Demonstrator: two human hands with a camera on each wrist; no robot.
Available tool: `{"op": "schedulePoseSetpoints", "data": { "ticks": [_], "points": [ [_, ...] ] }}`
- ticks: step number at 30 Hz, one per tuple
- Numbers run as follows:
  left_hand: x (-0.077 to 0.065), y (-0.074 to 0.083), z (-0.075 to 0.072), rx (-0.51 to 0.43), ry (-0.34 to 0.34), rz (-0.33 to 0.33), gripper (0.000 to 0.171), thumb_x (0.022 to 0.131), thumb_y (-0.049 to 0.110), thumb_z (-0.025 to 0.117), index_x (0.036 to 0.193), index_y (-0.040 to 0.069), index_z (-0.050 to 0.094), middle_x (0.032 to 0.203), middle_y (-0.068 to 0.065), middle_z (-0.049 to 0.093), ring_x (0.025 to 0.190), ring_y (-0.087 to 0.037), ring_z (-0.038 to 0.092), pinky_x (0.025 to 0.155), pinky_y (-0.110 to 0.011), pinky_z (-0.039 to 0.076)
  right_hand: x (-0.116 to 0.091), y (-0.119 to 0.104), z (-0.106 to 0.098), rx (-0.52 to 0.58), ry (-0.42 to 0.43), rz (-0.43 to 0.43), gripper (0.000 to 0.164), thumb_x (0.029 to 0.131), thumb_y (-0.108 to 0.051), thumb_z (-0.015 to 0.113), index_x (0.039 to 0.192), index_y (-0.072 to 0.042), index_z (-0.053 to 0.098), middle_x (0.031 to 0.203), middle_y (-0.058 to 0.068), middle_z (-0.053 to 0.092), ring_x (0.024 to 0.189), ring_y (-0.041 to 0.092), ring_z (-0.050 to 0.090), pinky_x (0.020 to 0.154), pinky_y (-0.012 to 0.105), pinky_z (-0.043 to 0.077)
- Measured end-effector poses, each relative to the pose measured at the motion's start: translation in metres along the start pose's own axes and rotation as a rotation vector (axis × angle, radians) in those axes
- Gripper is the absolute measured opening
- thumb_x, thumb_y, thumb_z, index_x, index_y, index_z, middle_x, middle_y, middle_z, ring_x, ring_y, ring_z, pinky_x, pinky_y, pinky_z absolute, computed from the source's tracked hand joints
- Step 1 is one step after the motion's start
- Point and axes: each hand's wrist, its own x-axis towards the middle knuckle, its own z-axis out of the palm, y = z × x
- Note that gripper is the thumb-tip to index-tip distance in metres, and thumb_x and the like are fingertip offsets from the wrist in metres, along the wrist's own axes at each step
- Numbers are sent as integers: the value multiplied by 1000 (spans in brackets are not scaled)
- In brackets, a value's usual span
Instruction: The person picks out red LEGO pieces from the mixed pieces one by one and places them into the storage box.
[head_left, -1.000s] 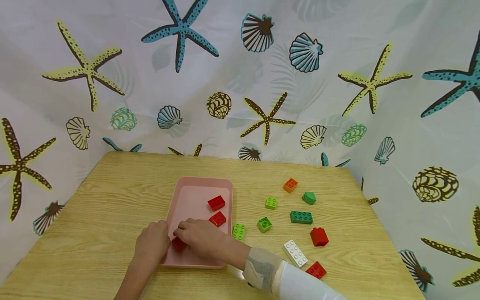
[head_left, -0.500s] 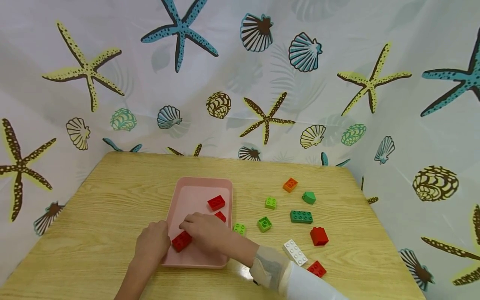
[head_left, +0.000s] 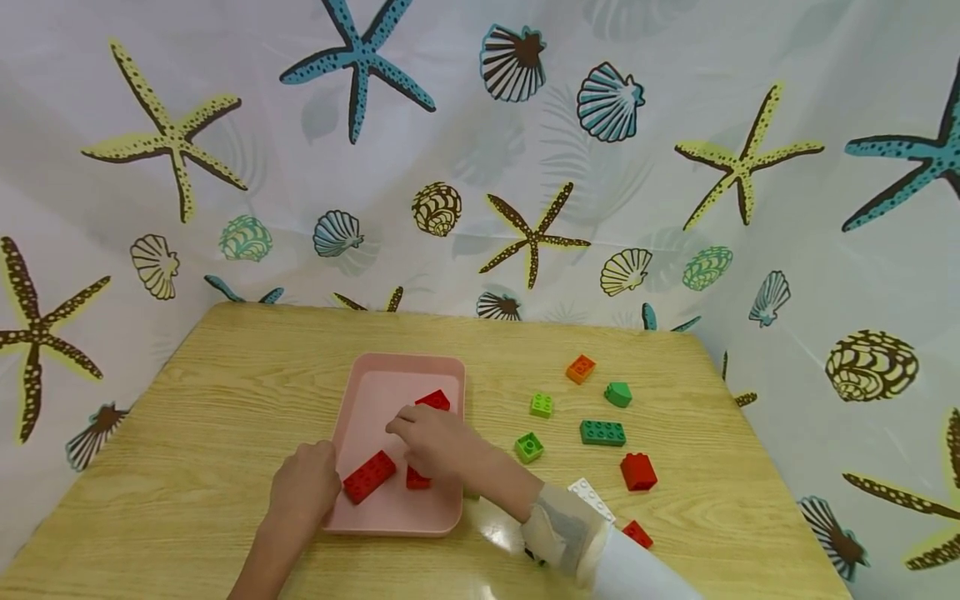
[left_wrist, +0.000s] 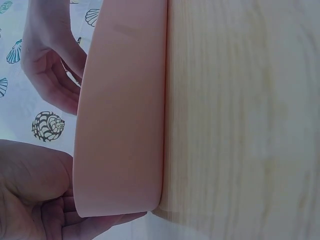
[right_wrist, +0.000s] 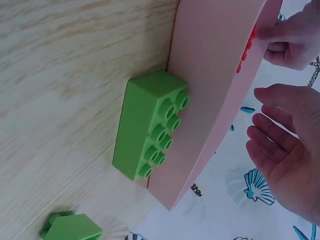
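Note:
A pink tray (head_left: 375, 371) lies on the table with red toy bricks inside. My left hand (head_left: 303, 483) grips its near left side, fingers over the rim. My right hand (head_left: 438, 442) is over the tray's right half, with nothing in its loosely curled fingers (right_wrist: 262, 142) in the right wrist view. Left of it lies a long red brick (head_left: 369, 477), studs up. Another red brick (head_left: 417, 479) shows partly below the right hand, and a third red brick (head_left: 435, 400) peeks out behind it. Whatever lies directly under the right hand is hidden.
Right of the tray lie a light-green brick (head_left: 528, 447), a small lime brick (head_left: 542, 406), a dark-green brick (head_left: 602, 432), a green sloped piece (head_left: 618, 394), an orange brick (head_left: 581, 369), a red block (head_left: 638, 472) and a white brick (head_left: 592, 500). A green brick (right_wrist: 152, 127) stands against the tray's outer wall.
My right hand has moved right and away from me, off the long red brick, which is now uncovered. A red brick below the hand has come into view. My left hand stays put.

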Motion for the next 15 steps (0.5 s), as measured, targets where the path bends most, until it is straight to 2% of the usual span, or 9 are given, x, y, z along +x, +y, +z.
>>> {"op": "schedulePoseSetpoints", "data": {
  "ticks": [8,15],
  "points": [
    [0,0,0,2,-3,-7,5,86,-9,61,82,-8,58,64,-10,50,56,-21,46,49,-33,42,-9,10,-7,15,1,61,32,94,-19,68,125,-12,65,122,1,64,114,14,59,89,25,49],
    [0,0,-2,-3,3,-4,8,84,-9,59,78,-6,57,64,-12,52,56,-22,47,49,-36,43,-19,15,-8,63,26,93,32,94,-19,68,125,-11,65,123,3,63,110,15,59,84,25,52]
  ]
}}
